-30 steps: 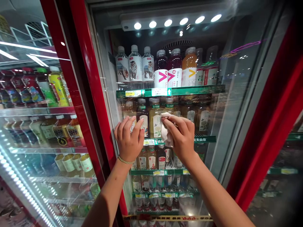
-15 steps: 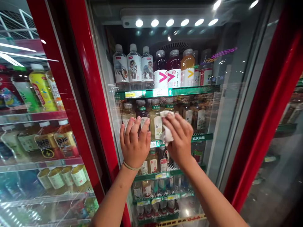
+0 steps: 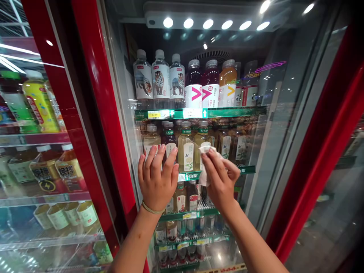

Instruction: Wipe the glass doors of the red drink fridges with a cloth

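A glass door [image 3: 273, 125] of a drinks fridge fills the middle of the head view. Against the glass lies my left hand [image 3: 158, 178], fingers spread, with nothing in it and a thin band [image 3: 152, 209] round the wrist. To its right, my right hand [image 3: 220, 178] presses a crumpled white tissue [image 3: 204, 176] to the pane. The tissue shows at the fingertips and below them; the rest is covered by the hand. Behind the glass, tea bottles [image 3: 187, 149] stand on the second shelf, partly hidden by both hands.
Clear bottles with tiger labels [image 3: 160, 77] and coloured drinks [image 3: 210, 85] line the top shelf. Red frames [image 3: 99, 76] border the door on both sides. Another fridge with bottles [image 3: 71, 167] stands on the left. Lights [image 3: 208, 24] shine at the top.
My right hand has moved slightly down with the tissue, its fingers now more bunched. The left hand stays flat on the glass. The view has shifted a little.
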A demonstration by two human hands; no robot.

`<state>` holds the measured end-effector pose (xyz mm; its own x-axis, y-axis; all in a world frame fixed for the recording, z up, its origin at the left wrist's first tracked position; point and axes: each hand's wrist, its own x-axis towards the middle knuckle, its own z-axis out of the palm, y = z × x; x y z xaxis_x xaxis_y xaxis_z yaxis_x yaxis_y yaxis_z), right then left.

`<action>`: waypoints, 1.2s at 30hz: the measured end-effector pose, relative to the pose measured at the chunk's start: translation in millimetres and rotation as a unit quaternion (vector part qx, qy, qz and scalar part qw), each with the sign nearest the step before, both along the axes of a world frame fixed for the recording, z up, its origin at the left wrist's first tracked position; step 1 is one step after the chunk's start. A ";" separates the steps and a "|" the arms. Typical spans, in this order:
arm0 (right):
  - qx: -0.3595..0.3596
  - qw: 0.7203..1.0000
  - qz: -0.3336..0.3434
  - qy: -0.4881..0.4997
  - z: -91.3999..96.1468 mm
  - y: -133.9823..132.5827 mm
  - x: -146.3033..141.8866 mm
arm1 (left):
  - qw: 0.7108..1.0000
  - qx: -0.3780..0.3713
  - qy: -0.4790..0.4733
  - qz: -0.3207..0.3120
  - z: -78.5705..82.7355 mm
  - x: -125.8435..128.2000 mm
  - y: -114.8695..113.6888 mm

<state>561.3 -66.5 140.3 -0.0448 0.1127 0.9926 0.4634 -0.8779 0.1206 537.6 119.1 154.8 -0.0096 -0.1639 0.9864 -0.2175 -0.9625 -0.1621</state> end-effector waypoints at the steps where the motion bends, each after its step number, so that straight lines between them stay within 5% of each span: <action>1: 0.021 1.000 -0.007 -0.009 0.8 -2.2 0.7 | 1.000 -0.002 0.001 -0.003 -0.1 0.0 0.0; 4: 0.051 0.998 -0.017 -0.014 5.5 -4.0 1.2 | 1.000 -0.002 0.004 -0.004 -0.5 -0.1 -0.1; 9: -0.063 0.998 -0.002 0.002 3.7 -9.4 -0.3 | 1.000 0.008 0.000 0.014 -1.1 -0.6 -0.5; 14: 0.010 1.000 -0.007 -0.012 9.0 -8.7 1.3 | 1.000 0.002 -0.001 0.017 -1.2 0.2 -1.1; 19: -0.065 0.998 -0.015 -0.004 5.5 -6.9 -3.5 | 1.000 -0.012 0.019 -0.011 -1.4 -0.2 -0.7; 24: 0.026 1.000 -0.016 0.002 9.6 -3.5 -4.6 | 1.000 -0.015 0.022 -0.008 -2.1 -0.2 0.9; 30: -0.048 0.999 -0.016 0.012 3.4 -7.1 -3.5 | 1.000 -0.009 0.019 -0.008 -2.7 1.4 2.6; 36: 0.043 0.999 -0.025 -0.008 5.6 -22.2 1.9 | 0.999 -0.021 0.034 -0.031 -3.8 2.1 3.4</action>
